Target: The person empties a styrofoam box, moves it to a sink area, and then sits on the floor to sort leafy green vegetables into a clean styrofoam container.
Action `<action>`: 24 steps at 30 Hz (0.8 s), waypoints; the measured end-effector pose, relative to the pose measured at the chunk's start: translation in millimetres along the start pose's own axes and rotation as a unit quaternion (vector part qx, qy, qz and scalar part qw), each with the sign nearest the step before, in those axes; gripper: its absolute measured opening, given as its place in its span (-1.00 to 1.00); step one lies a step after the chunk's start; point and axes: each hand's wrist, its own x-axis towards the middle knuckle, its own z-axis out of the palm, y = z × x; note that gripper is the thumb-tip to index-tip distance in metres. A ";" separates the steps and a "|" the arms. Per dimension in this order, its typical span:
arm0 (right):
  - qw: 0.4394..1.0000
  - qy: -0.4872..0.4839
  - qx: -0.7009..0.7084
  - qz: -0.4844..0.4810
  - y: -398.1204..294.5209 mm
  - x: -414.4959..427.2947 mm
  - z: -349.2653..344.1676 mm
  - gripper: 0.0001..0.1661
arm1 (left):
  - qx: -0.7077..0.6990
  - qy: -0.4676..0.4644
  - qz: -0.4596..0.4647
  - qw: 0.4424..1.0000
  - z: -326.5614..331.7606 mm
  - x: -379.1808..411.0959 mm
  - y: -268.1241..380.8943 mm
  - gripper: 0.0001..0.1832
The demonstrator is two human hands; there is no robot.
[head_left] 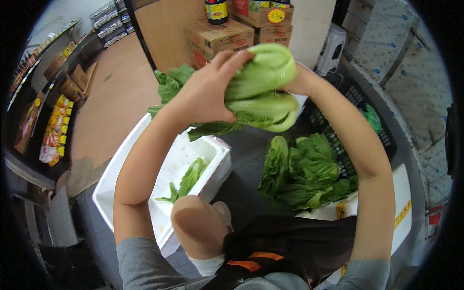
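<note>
A head of leafy mustard greens [264, 83], with thick pale stalks, is held up in front of me. My left hand [214, 83] wraps around its middle, fingers over the top and thumb below. On the far side of the stalk end is my right hand [299, 79], its fingers mostly hidden by the greens. Dark leaves [174, 81] stick out to the left, past my left wrist. Below my left arm stands a white foam box [221, 159], where a loose green leaf [192, 177] lies inside. A pile of similar greens [308, 170] rests low on the right.
A black plastic crate [353, 94] with a green plastic bag [372, 117] stands on the right. Near my right elbow is another white foam box [402, 203] with yellow tape. Cardboard cartons [221, 36] and a dark bottle [216, 12] stand ahead; store shelves [54, 69] line the left.
</note>
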 end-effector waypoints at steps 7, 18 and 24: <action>0.963 0.014 0.265 0.040 73.1 -17.5 168.5 -0.33 | 0.067 -0.099 -0.093 0.988 64.6 -107.9 -35.9 -0.03; 0.919 -0.039 0.324 0.221 141.6 -40.1 205.8 -0.20 | 0.022 -0.183 -0.137 0.973 118.9 -141.1 -56.3 0.00; 0.758 0.180 0.491 0.391 114.6 11.4 170.7 -0.66 | 0.026 -0.193 -0.111 0.975 124.0 -134.3 -52.1 -0.04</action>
